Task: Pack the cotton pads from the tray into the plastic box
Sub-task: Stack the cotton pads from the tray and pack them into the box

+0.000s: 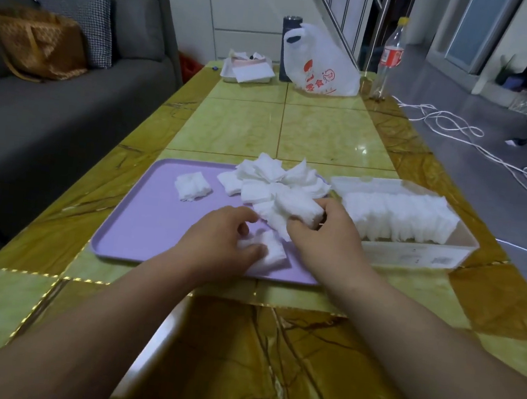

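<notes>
Marble-patterned table (327, 134): plastic box (413, 250) nearly full; loose cotton pads (277, 181) remain on lilac tray (143, 216). Right hand (323, 231) grips a stack; left hand (222, 240) pinches another.

Both forearms reach forward, left hand (218, 243) curled palm-down, right hand (320, 231) clenched with fingers bent.

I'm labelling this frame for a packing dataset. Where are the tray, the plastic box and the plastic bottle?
tray (143, 219): head view, bare purple floor left of the hands.
plastic box (412, 252): head view, near side wall.
plastic bottle (390, 55): head view, red label.
</notes>
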{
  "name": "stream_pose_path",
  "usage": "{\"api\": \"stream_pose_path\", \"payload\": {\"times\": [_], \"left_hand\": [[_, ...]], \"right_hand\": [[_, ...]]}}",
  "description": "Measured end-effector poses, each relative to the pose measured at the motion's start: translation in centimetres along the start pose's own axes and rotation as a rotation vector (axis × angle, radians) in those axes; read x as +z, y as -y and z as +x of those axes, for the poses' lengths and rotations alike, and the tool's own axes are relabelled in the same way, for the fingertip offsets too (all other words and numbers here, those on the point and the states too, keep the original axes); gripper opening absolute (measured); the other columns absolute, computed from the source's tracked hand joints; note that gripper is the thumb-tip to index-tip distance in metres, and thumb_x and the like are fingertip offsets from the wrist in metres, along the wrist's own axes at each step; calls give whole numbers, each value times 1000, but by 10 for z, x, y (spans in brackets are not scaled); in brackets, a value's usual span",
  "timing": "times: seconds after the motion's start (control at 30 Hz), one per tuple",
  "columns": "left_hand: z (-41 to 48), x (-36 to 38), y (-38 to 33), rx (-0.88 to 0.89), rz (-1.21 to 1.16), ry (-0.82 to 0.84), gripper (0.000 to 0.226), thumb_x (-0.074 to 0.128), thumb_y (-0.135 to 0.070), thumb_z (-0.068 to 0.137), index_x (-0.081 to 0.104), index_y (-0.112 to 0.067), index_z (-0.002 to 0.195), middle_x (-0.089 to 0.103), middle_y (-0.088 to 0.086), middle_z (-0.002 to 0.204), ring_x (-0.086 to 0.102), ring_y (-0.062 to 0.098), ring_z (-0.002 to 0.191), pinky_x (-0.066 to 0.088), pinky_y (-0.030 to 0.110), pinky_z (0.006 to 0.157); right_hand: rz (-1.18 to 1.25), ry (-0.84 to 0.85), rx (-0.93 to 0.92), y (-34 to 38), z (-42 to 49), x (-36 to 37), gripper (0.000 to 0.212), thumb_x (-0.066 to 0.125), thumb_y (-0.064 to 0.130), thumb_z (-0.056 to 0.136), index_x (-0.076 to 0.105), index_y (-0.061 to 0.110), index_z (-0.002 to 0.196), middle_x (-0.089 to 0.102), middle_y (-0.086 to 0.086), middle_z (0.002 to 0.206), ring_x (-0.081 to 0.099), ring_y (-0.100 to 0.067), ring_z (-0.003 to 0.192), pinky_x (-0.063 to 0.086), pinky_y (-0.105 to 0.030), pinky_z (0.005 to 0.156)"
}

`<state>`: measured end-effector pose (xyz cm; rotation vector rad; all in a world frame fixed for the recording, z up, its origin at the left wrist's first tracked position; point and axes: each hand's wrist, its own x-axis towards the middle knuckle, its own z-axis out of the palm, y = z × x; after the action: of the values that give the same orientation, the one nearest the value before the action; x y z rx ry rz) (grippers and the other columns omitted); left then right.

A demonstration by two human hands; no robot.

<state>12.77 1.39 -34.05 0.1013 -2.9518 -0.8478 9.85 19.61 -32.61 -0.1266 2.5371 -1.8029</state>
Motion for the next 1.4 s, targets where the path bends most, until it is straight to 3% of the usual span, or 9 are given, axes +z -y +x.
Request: {"api": "stream_pose_path", "payload": {"times": [0.13,0.37,0.6,0.7,0.8,0.93,1.07,1.27,1.4], "left_hand": [[-1,-2,-1,-132,-47,118,43,77,-48,81,64,-30,117,63,-11,98,63,12,88,51,31,77],[-4,-11,-3,-128,-251,186,19,80,-26,78,66,-21,90,64,-7,82,56,6,69,42,21,60],[-14,-33,8,16,-516,198,22,83,-8,78,73,-23,91,77,-2,86,67,9,75,50,21,70],[-13,-29,8,55,-478,189,22,85,-12,77,77,-27,91,79,-5,90,73,14,87,55,29,79],[-12,-22,6,83,-414,121,16,88,-19,76,78,-27,85,77,-7,83,67,3,73,51,20,68],[-12,-22,4,4,-440,81,20,89,-16,74,74,-21,86,69,-15,64,56,-4,54,41,8,53],[-11,-25,7,6,-401,87,15,84,-16,81,75,-24,90,68,-14,68,57,-6,57,40,5,54],[-10,-23,6,13,-393,28,16,85,-15,80,72,-19,89,67,-13,66,57,-6,55,40,5,53],[-9,-19,9,21,-380,-12,24,86,-17,77,65,-19,89,67,-8,71,56,-1,56,44,9,57]], "right_hand": [[-33,5,49,-7,3,6,30,66,27,93,56,22,121,64,8,97,57,1,80,37,-16,60],[-20,-2,79,-9,6,9,24,69,29,92,58,24,113,67,5,97,64,-10,84,50,-25,68],[27,51,61,-12,7,6,27,80,14,83,67,24,104,72,5,91,67,-11,81,52,-17,64],[14,185,47,-10,5,7,33,80,4,79,73,19,108,77,1,96,72,-18,90,58,-23,72],[44,275,32,-10,3,7,31,82,3,79,75,19,104,79,-5,101,72,-24,100,59,-33,86],[51,309,-2,-8,3,5,30,79,2,82,72,28,94,78,-7,106,71,-22,102,58,-28,85],[13,314,-13,-9,3,5,34,75,-2,82,71,30,93,78,-4,106,71,-20,102,58,-27,86],[-36,352,-16,-11,8,2,36,73,1,81,73,28,106,78,2,107,71,-19,106,58,-33,93],[-50,466,27,-11,7,0,59,84,18,65,67,30,120,75,2,113,70,-18,109,57,-40,99]]}}
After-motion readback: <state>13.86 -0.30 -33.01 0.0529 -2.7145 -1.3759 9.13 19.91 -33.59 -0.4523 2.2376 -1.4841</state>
